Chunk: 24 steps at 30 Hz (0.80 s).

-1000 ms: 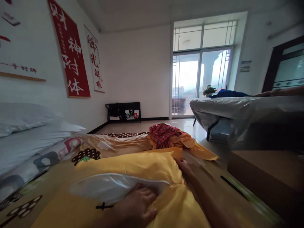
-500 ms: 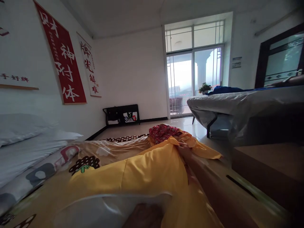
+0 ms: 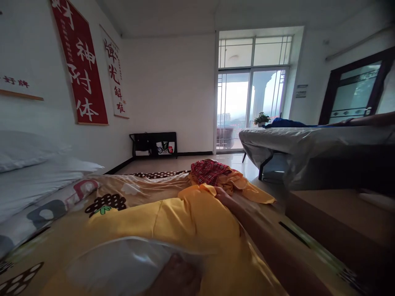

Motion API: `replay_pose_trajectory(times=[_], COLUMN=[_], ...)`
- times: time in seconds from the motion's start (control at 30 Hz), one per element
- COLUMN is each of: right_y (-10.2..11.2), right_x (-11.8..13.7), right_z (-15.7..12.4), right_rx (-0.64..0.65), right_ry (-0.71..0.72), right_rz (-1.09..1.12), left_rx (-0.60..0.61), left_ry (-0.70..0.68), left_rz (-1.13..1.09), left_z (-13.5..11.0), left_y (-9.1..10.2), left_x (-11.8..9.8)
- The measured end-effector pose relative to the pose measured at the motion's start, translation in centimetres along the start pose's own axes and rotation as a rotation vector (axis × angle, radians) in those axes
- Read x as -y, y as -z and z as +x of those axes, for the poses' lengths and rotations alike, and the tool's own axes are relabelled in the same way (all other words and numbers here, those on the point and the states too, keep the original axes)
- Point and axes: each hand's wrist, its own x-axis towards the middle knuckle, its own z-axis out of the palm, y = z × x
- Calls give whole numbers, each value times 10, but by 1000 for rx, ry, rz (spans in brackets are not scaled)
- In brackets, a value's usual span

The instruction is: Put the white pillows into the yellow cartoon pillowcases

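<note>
A yellow cloth (image 3: pixel 173 213), smooth and slightly shiny, lies spread in front of me on a patterned blanket. My right hand (image 3: pixel 219 195) reaches forward over it, fingers closed on its raised far edge. Low in the view, my left hand (image 3: pixel 177 273) is dark and blurred, with curled fingers at the right end of a translucent plastic bag (image 3: pixel 123 259). The bag bulges over the near part of the cloth. Just beyond my right hand sits a crumpled red plaid cloth (image 3: pixel 210 170) with more orange-yellow fabric (image 3: pixel 247 187) beside it.
White pillows (image 3: pixel 46 176) lie at the left on the blanket (image 3: pixel 105 183). A cardboard box (image 3: pixel 327 209) stands at the right. Behind it is a plastic-covered table (image 3: pixel 277 135) with blue cloth (image 3: pixel 285 122), a potted plant (image 3: pixel 262 118) and another person's arm (image 3: pixel 367 120).
My right hand has drawn the cloth's far edge a little left and nearer, folding it up. My left hand and the plastic bag have shifted slightly left. The view has turned slightly.
</note>
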Motion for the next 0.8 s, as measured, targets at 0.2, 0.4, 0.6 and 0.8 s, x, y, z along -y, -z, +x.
replay_pose_trajectory(times=[0.2,0.4,0.6,0.8], right_y=[37,57,78,47], right_x=[26,25,40,18], right_z=[7,-4,3,-43], right_rx=[-199,-272,-399,-263], right_ry=[163,143,86,165], right_rz=[-142,-257,-467,-752], left_rx=[29,48,188,209], left_ry=[52,134,226,226], left_rz=[-86,-100,-190,-414], left_z=[-19,-39,11,47], left_y=[7,20,100,107], left_x=[0,9,-1,11])
